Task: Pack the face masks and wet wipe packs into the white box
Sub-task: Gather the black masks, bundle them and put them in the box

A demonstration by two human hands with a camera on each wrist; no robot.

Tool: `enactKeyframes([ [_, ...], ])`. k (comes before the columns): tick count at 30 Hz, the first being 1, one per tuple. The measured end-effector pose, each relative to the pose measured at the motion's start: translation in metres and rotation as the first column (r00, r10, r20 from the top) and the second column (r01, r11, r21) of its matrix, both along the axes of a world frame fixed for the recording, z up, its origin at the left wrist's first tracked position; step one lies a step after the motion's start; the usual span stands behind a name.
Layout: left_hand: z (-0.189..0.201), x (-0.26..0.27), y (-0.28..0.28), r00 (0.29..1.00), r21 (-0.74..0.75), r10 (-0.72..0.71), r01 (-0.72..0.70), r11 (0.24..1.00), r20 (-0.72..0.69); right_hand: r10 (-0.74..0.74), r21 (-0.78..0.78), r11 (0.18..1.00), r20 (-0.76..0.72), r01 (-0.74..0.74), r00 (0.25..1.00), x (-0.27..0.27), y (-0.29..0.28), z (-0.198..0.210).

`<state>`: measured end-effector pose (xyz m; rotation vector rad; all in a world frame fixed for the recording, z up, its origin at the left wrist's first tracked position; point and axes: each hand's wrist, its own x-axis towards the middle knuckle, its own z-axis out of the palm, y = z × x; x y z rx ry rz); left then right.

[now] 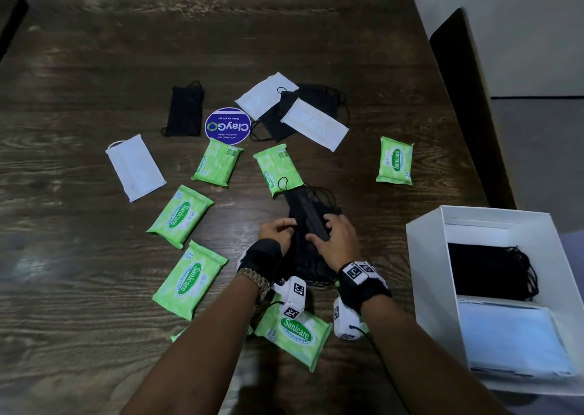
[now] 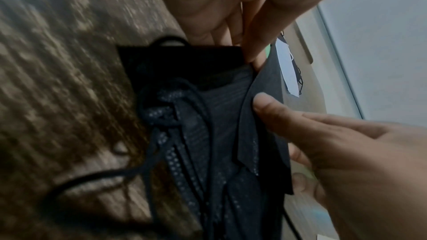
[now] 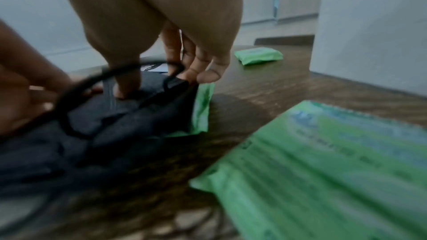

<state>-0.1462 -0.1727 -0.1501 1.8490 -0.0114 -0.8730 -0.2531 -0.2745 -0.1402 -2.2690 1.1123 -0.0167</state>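
A loose pile of black face masks [image 1: 305, 215] lies on the table in front of me. My left hand [image 1: 286, 225] grips its left edge and my right hand [image 1: 325, 225] pinches a folded mask on its right side. Up close, the left hand [image 2: 251, 56] has its fingertips tucked at the black masks [image 2: 203, 134]. The right hand [image 3: 161, 79] pinches the black masks [image 3: 129, 112] between thumb and fingers. The white box [image 1: 426, 272] stands open at the right, holding black masks [image 1: 489, 271] and pale blue masks [image 1: 512, 339]. Several green wet wipe packs [image 1: 180, 214] lie scattered around.
White masks [image 1: 136, 166] [image 1: 314, 124] and a single black mask [image 1: 186, 111] lie farther back on the dark wooden table [image 1: 284, 35], beside a round blue sticker [image 1: 228, 126]. One wipe pack [image 1: 292, 332] lies under my wrists. A dark chair back [image 1: 458, 98] stands at the table's right.
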Motion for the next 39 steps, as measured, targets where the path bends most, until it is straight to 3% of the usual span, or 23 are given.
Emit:
enactKeyframes([
  [5, -0.002, 0.0, 0.002, 0.999, -0.01, -0.041, 0.04, 0.999, -0.014, -0.118, 0.051, 0.992, 0.05, 0.115, 0.992, 0.006, -0.003, 0.006],
  [12, 0.003, -0.002, 0.003, 0.995, -0.098, 0.033, -0.043, 0.994, -0.095, -0.206, 0.108, 0.976, 0.193, 0.188, 0.959, -0.004, -0.008, 0.007],
  [15, 0.008, -0.003, 0.004, 0.982, -0.114, 0.091, -0.11, 0.987, -0.165, -0.241, 0.232, 0.954, 0.223, 0.188, 0.945, -0.005, -0.008, 0.012],
  [20, 0.01, 0.001, 0.001, 0.981, -0.102, 0.045, -0.065, 0.993, -0.187, -0.232, 0.527, 0.849, 0.298, 0.043, 0.926, -0.005, -0.001, 0.02],
  [24, 0.015, 0.008, 0.005, 0.997, -0.064, -0.048, 0.044, 0.997, -0.061, -0.381, 0.695, 0.717, 0.324, 0.055, 0.866, 0.0, 0.0, 0.026],
  [29, 0.017, 0.02, 0.017, 0.985, -0.061, -0.105, 0.114, 0.992, 0.138, -0.445, 0.793, 0.606, 0.271, 0.064, 0.854, 0.0, -0.001, 0.038],
  [33, 0.019, 0.018, 0.013, 0.967, -0.017, -0.181, 0.187, 0.982, 0.182, -0.446, 0.683, 0.714, 0.276, 0.153, 0.852, -0.009, 0.0, 0.031],
  [36, 0.018, 0.012, 0.001, 0.912, 0.169, -0.319, 0.283, 0.944, 0.256, -0.456, 0.579, 0.776, 0.24, 0.251, 0.857, -0.021, -0.001, 0.02],
  [39, 0.023, 0.003, -0.011, 0.888, 0.309, -0.36, 0.271, 0.912, 0.285, -0.407, 0.378, 0.861, 0.109, 0.34, 0.907, -0.026, -0.003, 0.013],
])
